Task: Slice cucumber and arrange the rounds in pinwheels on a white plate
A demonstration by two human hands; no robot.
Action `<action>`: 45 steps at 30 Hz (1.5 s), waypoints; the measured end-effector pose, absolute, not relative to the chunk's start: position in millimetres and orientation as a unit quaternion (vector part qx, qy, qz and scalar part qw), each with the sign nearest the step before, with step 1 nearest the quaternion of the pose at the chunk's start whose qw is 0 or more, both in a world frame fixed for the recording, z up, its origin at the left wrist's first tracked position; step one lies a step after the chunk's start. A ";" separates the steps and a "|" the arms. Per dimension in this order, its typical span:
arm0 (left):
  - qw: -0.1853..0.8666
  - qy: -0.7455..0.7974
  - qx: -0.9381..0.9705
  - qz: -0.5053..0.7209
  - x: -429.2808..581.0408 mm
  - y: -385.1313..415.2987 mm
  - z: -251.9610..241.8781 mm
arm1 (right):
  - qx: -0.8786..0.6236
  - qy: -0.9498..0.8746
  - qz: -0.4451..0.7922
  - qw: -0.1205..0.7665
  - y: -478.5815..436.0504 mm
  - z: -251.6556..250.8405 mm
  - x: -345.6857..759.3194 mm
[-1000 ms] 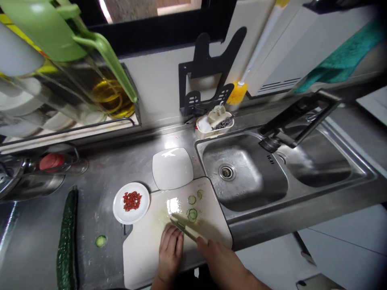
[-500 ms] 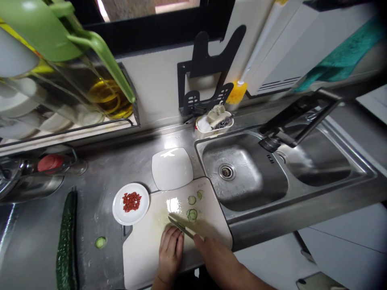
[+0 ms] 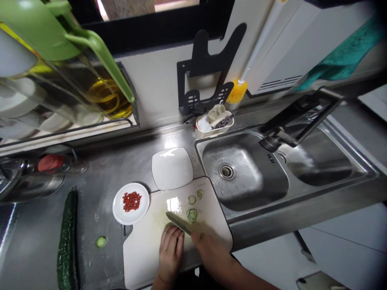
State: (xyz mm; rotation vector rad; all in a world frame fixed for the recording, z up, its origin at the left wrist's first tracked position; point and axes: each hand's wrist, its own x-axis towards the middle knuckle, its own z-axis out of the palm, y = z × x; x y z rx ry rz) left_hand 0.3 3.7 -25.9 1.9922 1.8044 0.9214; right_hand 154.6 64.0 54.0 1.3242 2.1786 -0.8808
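Ahead of my left hand (image 3: 170, 245) and off to its left, a round white plate (image 3: 119, 211) holds a small heap of red pieces (image 3: 132, 201), too many and too small to count. Straight ahead of that hand sits one square white plate (image 3: 172, 169). Farther on, ahead and to the right, a caddy (image 3: 211, 133) carries a white sponge (image 3: 204, 124) and a steel scrubber (image 3: 223, 122), among other items. Far ahead on my left, a jug (image 3: 105, 56) with a green handle contains yellow oil (image 3: 109, 93). Ahead and right of my right hand (image 3: 208, 247) is a double sink (image 3: 248, 177), its nearer basin wet.

My left hand lies palm down on the cutting board (image 3: 140, 249), fingers bent and close together; I cannot tell whether anything is under them. My right hand is closed around the grip of one knife (image 3: 178, 222), its blade slanting leftward just past my left fingertips.

On the board, ahead of my right hand, lie cucumber slices (image 3: 192, 214): two single ones and an overlapping cluster of at least two. Well left of my left hand are one cucumber end piece (image 3: 100, 241) and, beyond it, one long cucumber (image 3: 67, 241).
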 end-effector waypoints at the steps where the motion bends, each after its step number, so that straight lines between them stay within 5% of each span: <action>1: 0.150 0.627 0.694 0.320 0.3 4.0 -25.2 | 0.478 0.788 -0.320 0.220 63.4 52.7 154.6; 45: 0.135 0.635 0.685 0.331 0.1 5.4 -22.4 | 0.501 0.763 -0.340 0.227 56.5 101.0 182.9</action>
